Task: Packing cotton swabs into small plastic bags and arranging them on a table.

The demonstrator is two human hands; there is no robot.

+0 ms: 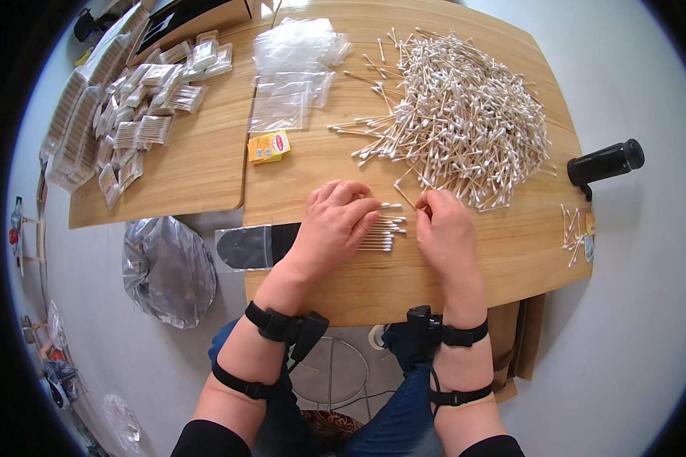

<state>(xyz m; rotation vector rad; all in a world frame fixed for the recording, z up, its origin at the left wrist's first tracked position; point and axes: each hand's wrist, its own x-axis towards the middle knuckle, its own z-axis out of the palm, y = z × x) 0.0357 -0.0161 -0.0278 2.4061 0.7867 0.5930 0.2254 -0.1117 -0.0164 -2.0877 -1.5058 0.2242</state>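
- The left hand [335,217] is curling palm-down over a row of swabs [377,242]; its own fingers are hiding whether it is gripping any.
- The right hand [445,228] is pinching the near end of a lone swab [405,197] between thumb and finger.
- That swab is slanting away from the pinch, its far tip pointing forward and left, while the row is lying almost crosswise, white tips facing the right hand across a narrow gap of bare surface [351,293].
- The pile [472,114] is spreading just beyond the right hand, the nearer of the two.
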